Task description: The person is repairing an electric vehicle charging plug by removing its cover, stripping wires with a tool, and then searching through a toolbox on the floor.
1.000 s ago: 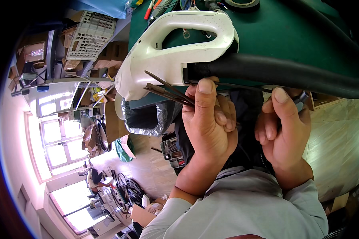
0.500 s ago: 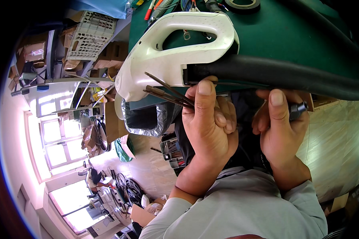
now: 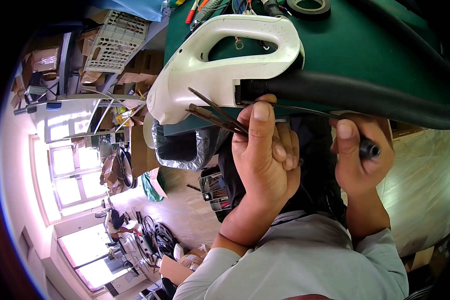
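At upper centre of frame, white looped handle [image 3: 200,75] at edge of green tabletop [image 3: 360,50], black hose [image 3: 335,91] running from it toward right edge. Centre: your left hand [image 3: 270,150], thumb and fingers clamped on dark slim rods [image 3: 213,119] pointing left. Right of centre: your right hand [image 3: 360,162], fingers closed round dark-handled tool [image 3: 369,149], thin shaft reaching left toward hose's joint; tip contact unclear.

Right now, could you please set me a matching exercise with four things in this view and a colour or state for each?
1. Left hand
2. Right hand
3. Housing
4. Thick hose

A. Off-white
B. Gripping a dark tool handle
C. Black
D. Holding thin dark pieces

Pairs: 1-D; 2-B; 3-A; 4-C
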Tool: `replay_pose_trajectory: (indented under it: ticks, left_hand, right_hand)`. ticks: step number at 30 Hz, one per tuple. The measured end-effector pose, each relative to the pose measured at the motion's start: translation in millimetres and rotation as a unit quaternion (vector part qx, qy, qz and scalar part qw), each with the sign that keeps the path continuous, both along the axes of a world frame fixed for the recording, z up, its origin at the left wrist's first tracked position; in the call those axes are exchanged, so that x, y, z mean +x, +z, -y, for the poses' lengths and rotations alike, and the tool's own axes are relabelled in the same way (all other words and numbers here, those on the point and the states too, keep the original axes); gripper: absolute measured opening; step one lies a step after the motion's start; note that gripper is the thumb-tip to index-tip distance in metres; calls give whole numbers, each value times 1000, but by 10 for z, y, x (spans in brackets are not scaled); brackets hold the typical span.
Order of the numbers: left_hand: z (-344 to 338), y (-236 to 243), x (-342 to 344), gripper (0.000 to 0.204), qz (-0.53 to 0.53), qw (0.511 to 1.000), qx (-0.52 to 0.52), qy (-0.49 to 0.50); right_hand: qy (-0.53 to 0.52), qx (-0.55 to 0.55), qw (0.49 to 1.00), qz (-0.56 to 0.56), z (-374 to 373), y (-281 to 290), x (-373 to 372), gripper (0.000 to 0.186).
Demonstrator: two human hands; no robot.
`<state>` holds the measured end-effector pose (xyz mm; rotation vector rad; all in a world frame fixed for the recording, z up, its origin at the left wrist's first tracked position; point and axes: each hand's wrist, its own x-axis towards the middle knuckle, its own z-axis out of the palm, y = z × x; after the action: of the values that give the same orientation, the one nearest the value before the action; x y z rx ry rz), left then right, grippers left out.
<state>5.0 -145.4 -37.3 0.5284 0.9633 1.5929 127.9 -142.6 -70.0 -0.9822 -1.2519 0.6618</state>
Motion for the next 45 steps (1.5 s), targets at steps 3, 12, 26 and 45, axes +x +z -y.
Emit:
replay_pose_trajectory:
  ticks: [3, 12, 26, 45]
  left_hand:
    - [-19, -24, -4, 18, 34, 999, 7, 15]
    - [6, -71, -35, 14, 17, 999, 24, 27]
    - [37, -85, -84, 22, -71, 997, -17, 20]
    - [19, -60, -75, 26, -28, 999, 8, -14]
  right_hand:
    - [129, -190, 937, -265, 108, 133, -38, 17]
    - [224, -266, 868, -354, 149, -23, -69, 24]
    - [96, -153, 961, -210, 289, -129, -169, 19]
    - [61, -43, 994, -78, 173, -62, -74, 20]
